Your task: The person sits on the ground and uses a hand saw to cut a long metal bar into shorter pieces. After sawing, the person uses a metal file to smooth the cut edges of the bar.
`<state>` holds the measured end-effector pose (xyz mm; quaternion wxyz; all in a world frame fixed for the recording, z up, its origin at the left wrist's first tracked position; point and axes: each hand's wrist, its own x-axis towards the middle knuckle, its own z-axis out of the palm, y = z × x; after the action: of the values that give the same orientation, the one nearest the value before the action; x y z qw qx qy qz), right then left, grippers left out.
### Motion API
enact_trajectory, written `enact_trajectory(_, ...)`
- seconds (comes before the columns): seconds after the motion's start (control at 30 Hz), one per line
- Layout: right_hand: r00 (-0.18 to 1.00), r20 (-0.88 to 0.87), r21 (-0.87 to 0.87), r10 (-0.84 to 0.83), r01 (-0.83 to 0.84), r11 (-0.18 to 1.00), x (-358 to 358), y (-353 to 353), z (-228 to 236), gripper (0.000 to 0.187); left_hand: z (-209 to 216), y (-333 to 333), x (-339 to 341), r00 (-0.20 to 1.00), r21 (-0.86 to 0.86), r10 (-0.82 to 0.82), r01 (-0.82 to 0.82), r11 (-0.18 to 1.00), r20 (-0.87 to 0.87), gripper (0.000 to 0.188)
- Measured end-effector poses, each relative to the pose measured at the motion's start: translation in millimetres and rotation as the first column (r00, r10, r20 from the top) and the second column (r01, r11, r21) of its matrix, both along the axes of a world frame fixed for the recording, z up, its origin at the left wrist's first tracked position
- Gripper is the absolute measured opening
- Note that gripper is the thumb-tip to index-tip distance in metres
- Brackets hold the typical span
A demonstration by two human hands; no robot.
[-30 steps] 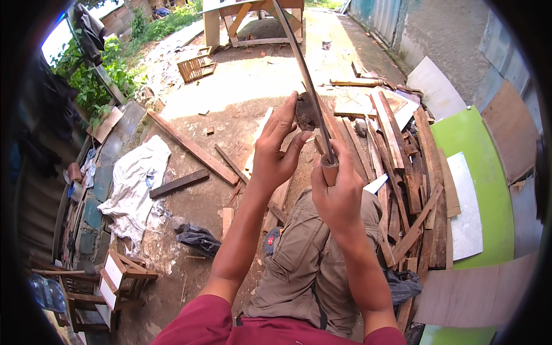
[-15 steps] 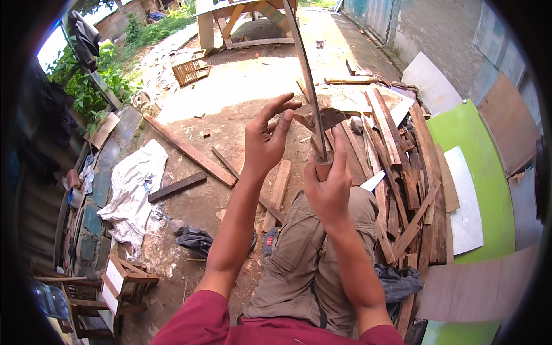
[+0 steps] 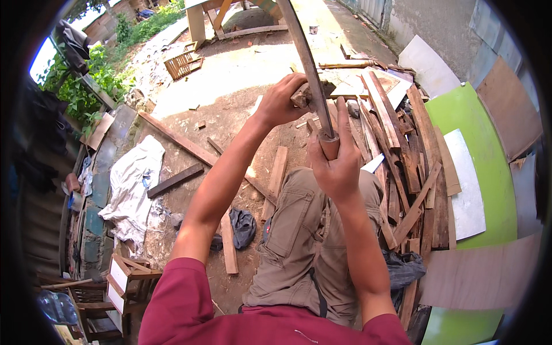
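A machete (image 3: 306, 54) with a long dark blade and a round wooden handle points up and away in front of me. My right hand (image 3: 338, 164) is wrapped round its handle, the index finger stretched along beside the blade's base. Against the left side of the blade, my left hand (image 3: 280, 100) grips a rough brown block (image 3: 300, 96); whether it is wood or stone I cannot tell. The block looks close to the blade, but contact is hard to judge. My knees in brown trousers (image 3: 293, 230) are below the hands.
At right lies a heap of wood strips (image 3: 397, 144), beside leaning green and white boards (image 3: 494, 172). White cloth (image 3: 135, 184), loose planks (image 3: 184, 138) and a small wooden frame (image 3: 183, 64) lie to the left. Farther off stands a table (image 3: 230, 14); a black plastic bag (image 3: 242, 227) is near my leg.
My left hand, its fingers apart beside the blade before, has moved up and forward and closed on the brown block. The right hand keeps the handle; the blade has tilted slightly left.
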<state>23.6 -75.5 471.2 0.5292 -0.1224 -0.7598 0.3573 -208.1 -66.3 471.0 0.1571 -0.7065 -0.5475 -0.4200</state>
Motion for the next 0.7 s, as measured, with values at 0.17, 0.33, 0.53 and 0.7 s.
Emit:
enact_trajectory(0.17, 0.994, -0.037, -0.127, -0.1, 0.095, 0.987, 16, -8, 3, 0.049, -25, -2, 3, 0.939, 0.218, 0.285, -0.324, 0.921, 0.195, 0.056)
enact_trajectory(0.33, 0.993, 0.025, -0.051, -0.112, 0.113, 0.992, 5, -26, -9, 0.036, -35, 3, 13, 0.819, 0.231, 0.468, -0.551, 0.802, 0.332, 0.066)
enact_trajectory(0.53, 0.999, -0.028, -0.033, -0.014, 0.013, 0.999, -16, -31, -15, 0.033, -23, -3, 23, 0.795, 0.216, 0.511, -0.589, 0.778, 0.327, 0.062)
enact_trajectory(0.7, 0.996, -0.057, 0.049, -0.067, 0.07, 0.996, -21, -28, -4, 0.028, -20, -3, 32, 0.801, 0.248, 0.503, -0.586, 0.771, 0.325, 0.047)
